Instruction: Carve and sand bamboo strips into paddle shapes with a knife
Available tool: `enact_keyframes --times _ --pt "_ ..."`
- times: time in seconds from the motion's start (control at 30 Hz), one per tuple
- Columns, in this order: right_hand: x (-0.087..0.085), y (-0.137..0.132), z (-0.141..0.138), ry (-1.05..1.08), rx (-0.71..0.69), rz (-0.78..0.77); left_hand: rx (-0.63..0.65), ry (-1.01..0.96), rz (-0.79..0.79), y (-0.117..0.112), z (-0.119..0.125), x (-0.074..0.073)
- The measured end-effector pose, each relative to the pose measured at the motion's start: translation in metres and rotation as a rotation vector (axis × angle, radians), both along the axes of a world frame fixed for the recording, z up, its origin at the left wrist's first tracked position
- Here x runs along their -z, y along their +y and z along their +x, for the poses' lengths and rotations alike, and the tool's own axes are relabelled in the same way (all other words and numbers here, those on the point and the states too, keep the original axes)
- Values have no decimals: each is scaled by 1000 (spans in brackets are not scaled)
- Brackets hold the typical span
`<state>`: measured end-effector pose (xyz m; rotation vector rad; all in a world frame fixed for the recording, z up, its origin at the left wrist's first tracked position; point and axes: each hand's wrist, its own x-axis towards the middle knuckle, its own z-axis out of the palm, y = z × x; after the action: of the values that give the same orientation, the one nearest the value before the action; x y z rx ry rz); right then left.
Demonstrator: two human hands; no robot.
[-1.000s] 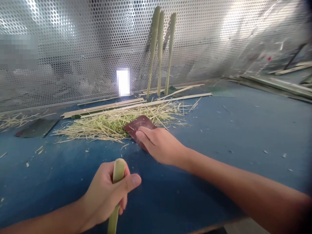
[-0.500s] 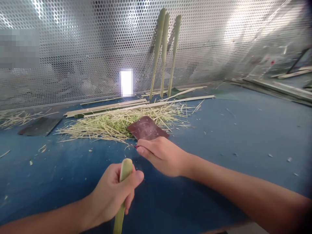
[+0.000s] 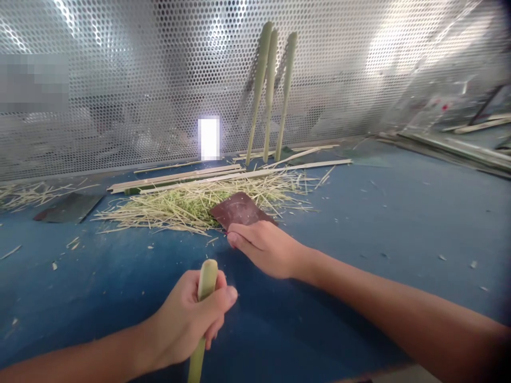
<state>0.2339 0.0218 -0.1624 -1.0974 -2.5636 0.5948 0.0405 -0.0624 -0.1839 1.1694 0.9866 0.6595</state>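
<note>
My left hand [image 3: 186,322] is closed around a pale green bamboo stick [image 3: 206,276], held upright near the table's front edge with its rounded tip above my thumb. My right hand [image 3: 263,247] reaches forward, fingers together and curled over the near edge of a dark reddish-brown abrasive sheet [image 3: 239,208]. The sheet lies flat on the blue table [image 3: 379,223], its far part against a pile of bamboo shavings [image 3: 179,205]. The thumb of my right hand is hidden.
Three green bamboo sticks [image 3: 271,90] lean on the perforated metal screen [image 3: 120,80] at the back. Thin split strips [image 3: 179,176] lie behind the shavings. A dark sheet [image 3: 66,207] lies far left. More strips and clutter [image 3: 475,127] sit at the far right.
My right hand drew back off the brown sheet toward me, then moved forward again onto its near edge. The left hand keeps hold of the stick, shifted slightly right.
</note>
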Motion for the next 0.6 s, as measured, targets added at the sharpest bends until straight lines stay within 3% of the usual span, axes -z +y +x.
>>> enact_keyframes --times 0.43,0.6 --pt "1 -1 0 46 48 18 8 69 -22 0 2 -1" --pt "0 -3 2 127 -53 21 -12 30 -62 1 1 0"
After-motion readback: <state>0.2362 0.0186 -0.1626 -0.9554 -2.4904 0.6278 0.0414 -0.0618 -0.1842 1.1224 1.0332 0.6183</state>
